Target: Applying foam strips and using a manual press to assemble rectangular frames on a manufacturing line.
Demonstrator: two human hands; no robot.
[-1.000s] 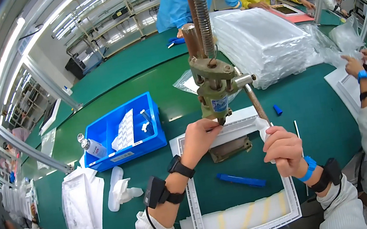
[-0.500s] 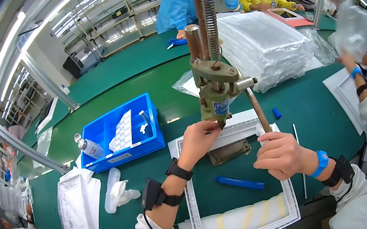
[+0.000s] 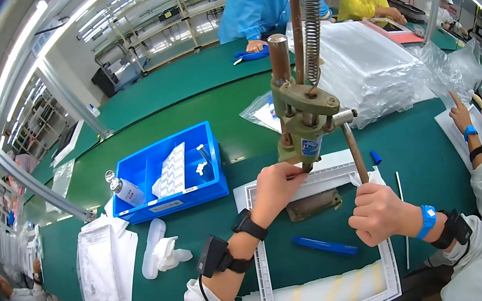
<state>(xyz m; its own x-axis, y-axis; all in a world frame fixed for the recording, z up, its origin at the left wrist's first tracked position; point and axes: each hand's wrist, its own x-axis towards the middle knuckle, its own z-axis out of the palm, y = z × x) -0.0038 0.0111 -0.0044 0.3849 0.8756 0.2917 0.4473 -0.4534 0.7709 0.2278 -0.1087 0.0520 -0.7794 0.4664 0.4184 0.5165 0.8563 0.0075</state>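
A green hand press (image 3: pixel 305 109) with a coil spring and rusty posts stands in front of me. My right hand (image 3: pixel 380 213) is wrapped around its lever (image 3: pixel 355 154), white wrapping showing at the grip. Below the press head, my left hand (image 3: pixel 278 188) has its fingertips pinched together at the far bar of a white rectangular plastic frame (image 3: pixel 266 285). Whatever is between those fingertips is hidden. Inside the frame opening are the metal press base (image 3: pixel 314 204) and a blue pen-like stick (image 3: pixel 325 245). A white foam sheet with yellow stripes (image 3: pixel 333 292) lies across the near end.
Left of the press sits a blue divided bin (image 3: pixel 174 204) with a bottle and label sheet. Bagged white frames (image 3: pixel 97 268) lie farther left. A plastic-wrapped stack (image 3: pixel 366 67) stands behind. Co-workers are across the table and at right, one hand (image 3: pixel 461 115) raised.
My view has shifted, moving the scene slightly rightward. My right hand and the lever sit a little lower. At right, the co-worker's plastic bag has come down away from the raised hand.
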